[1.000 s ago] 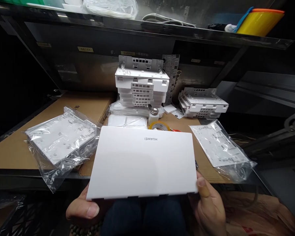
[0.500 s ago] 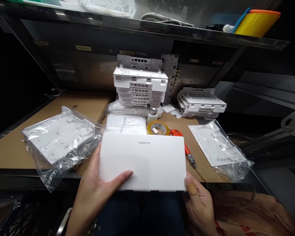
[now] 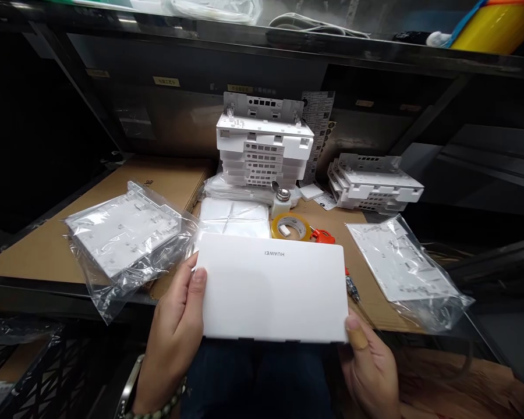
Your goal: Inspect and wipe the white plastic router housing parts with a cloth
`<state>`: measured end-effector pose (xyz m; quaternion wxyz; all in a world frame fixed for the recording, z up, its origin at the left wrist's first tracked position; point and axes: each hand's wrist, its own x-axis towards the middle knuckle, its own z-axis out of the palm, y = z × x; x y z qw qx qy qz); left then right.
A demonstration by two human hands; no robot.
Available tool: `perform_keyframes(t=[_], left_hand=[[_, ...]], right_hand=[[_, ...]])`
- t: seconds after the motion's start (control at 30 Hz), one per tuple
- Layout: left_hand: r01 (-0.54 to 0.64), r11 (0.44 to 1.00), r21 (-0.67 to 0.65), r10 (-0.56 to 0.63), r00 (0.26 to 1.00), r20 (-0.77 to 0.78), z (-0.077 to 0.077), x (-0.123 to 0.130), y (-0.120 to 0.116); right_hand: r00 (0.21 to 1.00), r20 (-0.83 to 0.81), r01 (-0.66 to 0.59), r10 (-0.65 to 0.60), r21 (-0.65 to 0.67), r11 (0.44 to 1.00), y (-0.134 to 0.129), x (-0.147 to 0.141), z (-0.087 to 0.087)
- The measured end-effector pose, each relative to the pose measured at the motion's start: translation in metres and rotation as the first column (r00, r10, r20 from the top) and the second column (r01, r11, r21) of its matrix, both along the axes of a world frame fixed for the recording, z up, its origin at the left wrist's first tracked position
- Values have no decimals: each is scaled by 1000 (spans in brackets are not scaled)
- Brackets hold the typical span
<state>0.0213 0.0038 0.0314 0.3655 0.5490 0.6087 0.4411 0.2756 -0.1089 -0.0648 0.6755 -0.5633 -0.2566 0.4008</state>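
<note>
A white plastic cover (image 3: 273, 294) with an upside-down HUAWEI mark near its far edge is held in front of me, level above the bench's near edge. My left hand (image 3: 181, 320) grips its left side, thumb on top and fingers underneath. At the lower right corner, my right hand (image 3: 369, 361) holds it too, its thumb, wrapped in a tan bandage, on the edge. Just beyond the cover lie a roll of yellow tape (image 3: 308, 227) and an orange-handled tool (image 3: 322, 235), partly hidden by the cover. A small pump bottle (image 3: 280, 203) stands behind the tape.
White housings form a tall stack (image 3: 264, 142) at the back and a lower stack (image 3: 375, 183) at right. Bagged white panels lie left (image 3: 122, 230) and right (image 3: 402, 262). Flat cardboard (image 3: 100, 203) covers the left side. A metal shelf (image 3: 244, 38) crosses overhead.
My left thumb has drawn back from the middle of the cover to its left edge. The view has shifted left, so the scene appears further right. Both hands still hold the cover.
</note>
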Motion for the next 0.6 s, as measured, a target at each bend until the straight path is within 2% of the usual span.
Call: perform_keyframes(t=[0.13,0.23,0.47,0.6], left_hand=[[69,998,4,-69,996,-58,-1,-1,0],[71,997,-16,-73,992,-105,1,-1,-1],[117,992,-43,-116,993,15,3,3,-3],[64,997,-51,-64,998,8,3,2,-4]], right_hand=[[1000,8,11,-11,-7,1000,1,0,-1],[1000,6,21,-21,-14,1000,1,0,-2],[999,-14,29,-29,-38,999,-1,3,-6],[1000,-20,15,-16,-44,999,-1,4,-5]])
